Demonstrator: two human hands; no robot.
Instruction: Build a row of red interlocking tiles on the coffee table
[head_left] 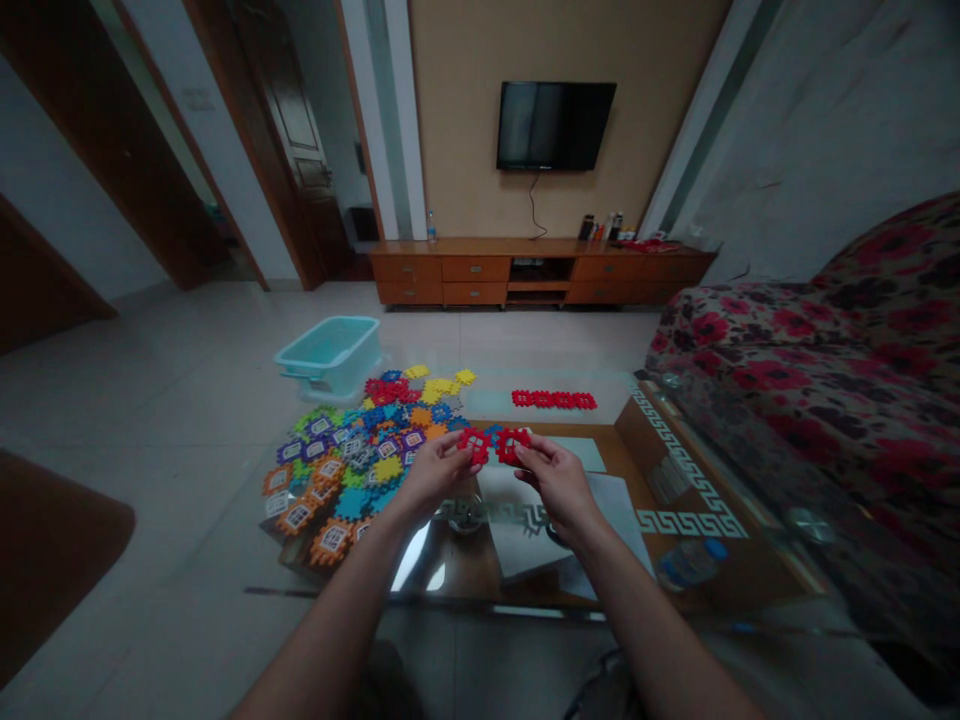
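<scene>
My left hand (441, 470) is closed on a red interlocking plastic tile (474, 446) with a window-like opening. Pinched in my right hand (553, 480) is a second red tile (513, 446) of the same kind. The two tiles are held up side by side over the glass table, with a narrow gap between them. Beyond my hands lies a row of joined red tiles (553, 400). To the left spreads a pile of loose tiles (386, 467) in yellow, blue, orange, purple and green.
A light turquoise plastic tub (334, 360) stands at the table's far left corner. Through the glass tabletop (480, 385) show papers and a bottle with a blue cap (694, 563) below. On the right is a flowered sofa (817, 350); a low wooden cabinet (474, 280) stands across the room.
</scene>
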